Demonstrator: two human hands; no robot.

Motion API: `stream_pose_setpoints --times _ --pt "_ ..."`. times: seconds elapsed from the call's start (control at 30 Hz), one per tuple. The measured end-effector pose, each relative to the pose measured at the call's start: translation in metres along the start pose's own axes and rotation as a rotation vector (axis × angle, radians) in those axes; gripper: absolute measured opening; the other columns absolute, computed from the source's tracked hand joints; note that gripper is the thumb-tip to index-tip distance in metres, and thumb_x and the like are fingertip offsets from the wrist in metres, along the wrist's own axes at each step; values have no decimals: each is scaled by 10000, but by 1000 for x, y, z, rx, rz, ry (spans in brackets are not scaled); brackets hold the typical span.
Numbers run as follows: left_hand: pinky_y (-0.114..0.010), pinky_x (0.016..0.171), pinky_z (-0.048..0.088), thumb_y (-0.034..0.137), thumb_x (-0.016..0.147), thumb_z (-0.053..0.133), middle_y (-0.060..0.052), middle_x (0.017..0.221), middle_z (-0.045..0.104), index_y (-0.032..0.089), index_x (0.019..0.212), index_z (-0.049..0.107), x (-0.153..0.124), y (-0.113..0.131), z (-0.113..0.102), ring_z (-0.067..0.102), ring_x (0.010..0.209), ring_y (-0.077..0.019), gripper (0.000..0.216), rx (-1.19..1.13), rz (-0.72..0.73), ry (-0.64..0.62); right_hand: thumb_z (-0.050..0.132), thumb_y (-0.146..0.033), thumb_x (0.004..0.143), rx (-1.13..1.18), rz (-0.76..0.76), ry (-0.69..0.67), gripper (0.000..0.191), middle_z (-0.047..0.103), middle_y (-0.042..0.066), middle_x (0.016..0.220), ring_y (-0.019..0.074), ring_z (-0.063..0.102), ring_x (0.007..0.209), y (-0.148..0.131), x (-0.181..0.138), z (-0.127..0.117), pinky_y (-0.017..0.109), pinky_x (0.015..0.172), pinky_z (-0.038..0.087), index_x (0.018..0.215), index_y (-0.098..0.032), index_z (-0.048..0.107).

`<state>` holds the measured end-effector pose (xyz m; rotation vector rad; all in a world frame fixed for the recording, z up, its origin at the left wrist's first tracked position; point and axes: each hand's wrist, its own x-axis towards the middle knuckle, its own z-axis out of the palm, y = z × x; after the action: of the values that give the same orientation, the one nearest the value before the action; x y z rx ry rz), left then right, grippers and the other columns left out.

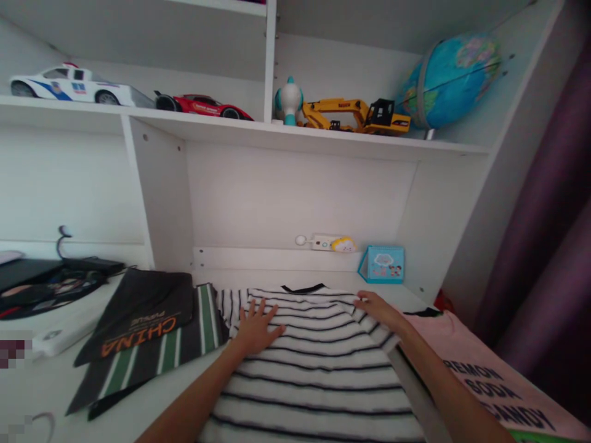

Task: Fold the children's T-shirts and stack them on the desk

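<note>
A white shirt with thin black stripes [318, 381] lies spread on the white desk in front of me, collar toward the wall. My left hand [257, 328] rests flat on its upper left part, fingers spread. My right hand [379, 309] lies on the shirt's right shoulder near the sleeve, fingers curled on a fold of the striped cloth.
A folded black garment with orange "CHINA" lettering [138, 317] lies on a green-striped dark one [152, 360] at the left. A pink printed shirt [484, 375] lies at the right. A small blue box [383, 264] stands by the back wall. Toy cars, an excavator and a globe [450, 80] sit on the shelf above.
</note>
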<state>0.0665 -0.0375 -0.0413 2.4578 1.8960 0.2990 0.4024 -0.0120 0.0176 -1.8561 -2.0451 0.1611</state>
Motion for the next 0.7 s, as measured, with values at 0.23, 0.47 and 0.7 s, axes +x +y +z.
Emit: stream_pose_setpoints --times 0.23,0.47,0.7 --pt "-617 937 61 776 675 152 -96 1423 170 334 1341 210 8 11 2 71 1264 -412 801 17 -128 -15 265 -97 832 -224 117 163 362 523 227 1079 296 469 1061 -31 40 -25 461 856 303 1132 -78 467" --pt "-640 913 92 756 689 188 -112 1406 221 313 1330 264 24 12 -1 109 1251 -433 783 26 -152 -35 350 -543 810 -212 -119 -126 551 353 112 1339 308 286 1223 -101 -10 59 469 915 292 1265 -234 394" --pt "-640 918 116 709 737 151 -66 1426 169 335 1334 238 51 -20 4 101 1281 -355 710 24 -103 -67 171 -570 844 -176 -77 -244 562 122 23 1434 266 62 1297 -64 -15 82 549 972 128 1349 -323 172"
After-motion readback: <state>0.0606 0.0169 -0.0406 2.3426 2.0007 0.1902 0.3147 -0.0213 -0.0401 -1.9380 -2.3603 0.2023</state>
